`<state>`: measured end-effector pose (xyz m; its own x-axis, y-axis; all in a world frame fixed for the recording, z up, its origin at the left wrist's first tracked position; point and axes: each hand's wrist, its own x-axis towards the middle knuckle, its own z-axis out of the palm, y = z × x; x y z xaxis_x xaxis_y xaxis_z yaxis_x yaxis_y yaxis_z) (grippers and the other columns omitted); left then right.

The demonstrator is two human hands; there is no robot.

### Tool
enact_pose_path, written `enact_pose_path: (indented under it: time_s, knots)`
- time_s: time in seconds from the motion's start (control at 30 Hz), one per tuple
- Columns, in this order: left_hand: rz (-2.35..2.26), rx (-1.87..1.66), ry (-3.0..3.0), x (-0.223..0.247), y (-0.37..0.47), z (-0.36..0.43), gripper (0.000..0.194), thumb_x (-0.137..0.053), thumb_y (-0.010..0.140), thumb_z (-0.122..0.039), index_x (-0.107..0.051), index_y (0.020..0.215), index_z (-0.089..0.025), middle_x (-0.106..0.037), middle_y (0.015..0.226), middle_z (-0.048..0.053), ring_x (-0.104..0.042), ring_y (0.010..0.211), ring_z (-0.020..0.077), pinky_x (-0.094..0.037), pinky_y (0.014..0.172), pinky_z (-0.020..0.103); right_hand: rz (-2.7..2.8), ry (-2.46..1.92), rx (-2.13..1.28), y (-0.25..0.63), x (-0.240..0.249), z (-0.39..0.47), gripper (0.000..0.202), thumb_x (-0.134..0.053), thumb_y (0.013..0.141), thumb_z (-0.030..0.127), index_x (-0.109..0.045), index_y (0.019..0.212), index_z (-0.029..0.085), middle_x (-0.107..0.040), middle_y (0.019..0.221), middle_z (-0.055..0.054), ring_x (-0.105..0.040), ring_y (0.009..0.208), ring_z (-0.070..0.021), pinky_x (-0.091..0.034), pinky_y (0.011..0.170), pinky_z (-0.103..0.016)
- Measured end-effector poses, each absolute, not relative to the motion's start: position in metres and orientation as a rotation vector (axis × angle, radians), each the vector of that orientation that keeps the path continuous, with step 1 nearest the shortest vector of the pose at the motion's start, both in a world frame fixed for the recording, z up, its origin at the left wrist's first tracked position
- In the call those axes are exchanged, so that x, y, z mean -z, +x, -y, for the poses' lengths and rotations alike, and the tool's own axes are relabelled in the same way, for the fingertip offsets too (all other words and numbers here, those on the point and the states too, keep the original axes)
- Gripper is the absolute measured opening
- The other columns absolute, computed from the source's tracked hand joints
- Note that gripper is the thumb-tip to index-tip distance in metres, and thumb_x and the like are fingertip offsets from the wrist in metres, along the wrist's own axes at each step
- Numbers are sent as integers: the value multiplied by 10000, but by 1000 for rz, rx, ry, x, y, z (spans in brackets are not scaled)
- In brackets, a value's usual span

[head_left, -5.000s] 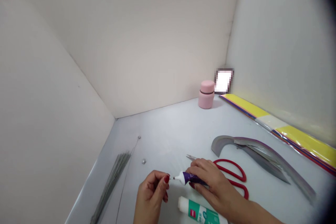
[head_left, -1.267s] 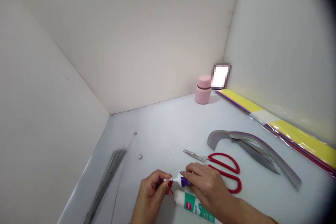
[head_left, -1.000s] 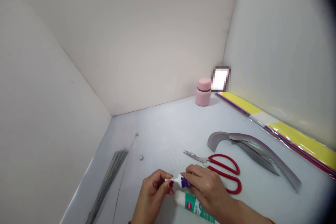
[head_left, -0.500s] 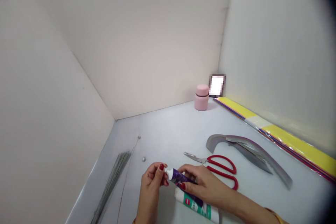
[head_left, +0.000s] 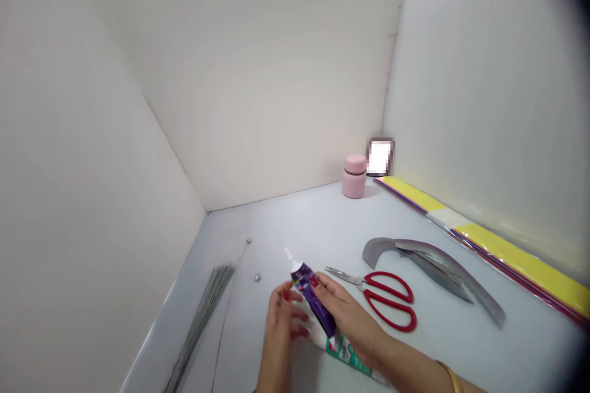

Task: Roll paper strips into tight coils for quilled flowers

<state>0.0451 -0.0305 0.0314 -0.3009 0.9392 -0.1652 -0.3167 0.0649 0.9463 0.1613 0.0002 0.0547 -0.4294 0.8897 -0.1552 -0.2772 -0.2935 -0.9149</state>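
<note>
My right hand (head_left: 338,304) is wrapped round a purple tube (head_left: 316,301) with a long white nozzle, which points up and to the left. Beside the tube, my left hand (head_left: 283,319) has its fingers loosely curled and apart, and I see nothing held in it. Its thumb and fingertips are close to the tube's left side; whether they touch it is unclear. Under both hands lies a white and green tube (head_left: 350,356), partly covered by the right hand. Red-handled scissors (head_left: 389,298) rest just beyond the right hand, blades towards the left.
A bundle of thin grey wires (head_left: 203,322) lies at left, next to a single wire (head_left: 224,313) and small silvery beads (head_left: 257,277). Curved grey strips (head_left: 433,258) lie at right. Behind are a pink jar (head_left: 354,177), a blurred-out framed object (head_left: 380,157) and yellow packaged sheets (head_left: 507,245) along the wall.
My left hand has come away from the nozzle tip and moved down beside the purple tube. The right hand has turned the tube more upright, with its nozzle now farther forward.
</note>
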Motion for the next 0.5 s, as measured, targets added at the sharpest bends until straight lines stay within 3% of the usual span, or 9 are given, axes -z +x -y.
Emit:
enact_pose_path:
  time_s: [0.07, 0.13, 0.27, 0.5]
  knots:
    - [-1242, -1471, 774, -24, 55, 36, 517, -748, 546, -469, -621, 943, -163, -633, 794, 57, -578, 616, 155, -440, 503, 224, 1043, -858, -1749, 157, -57, -4, 234, -591, 795, 393, -527, 940, 222, -553, 795, 23, -514, 747, -126, -413, 662, -208]
    - [-1286, -1441, 930, -16, 60, 41, 454, -693, 634, -454, -628, 968, -153, -664, 782, 72, -600, 623, 173, -469, 568, 254, 1031, -851, -1682, 156, -56, -6, 247, -637, 764, 355, -523, 925, 208, -557, 818, 14, -520, 771, -130, -422, 673, -209]
    - [-1304, -1353, 1047, -12, 55, 43, 356, -567, 751, -470, -658, 812, -131, -660, 604, 42, -600, 550, 185, -469, 529, 265, 1097, -856, -1886, 156, -48, -2, 392, -726, 658, 365, -510, 933, 189, -559, 714, 25, -505, 557, -101, -400, 488, -197]
    - [-1128, -1335, 809, -15, 55, 43, 442, -667, 645, -516, -675, 821, -111, -669, 515, 34, -589, 458, 144, -444, 469, 223, 1166, -820, -1957, 151, -39, 6, 381, -672, 689, 463, -551, 623, 108, -500, 468, 35, -335, 354, -23, -277, 354, -155]
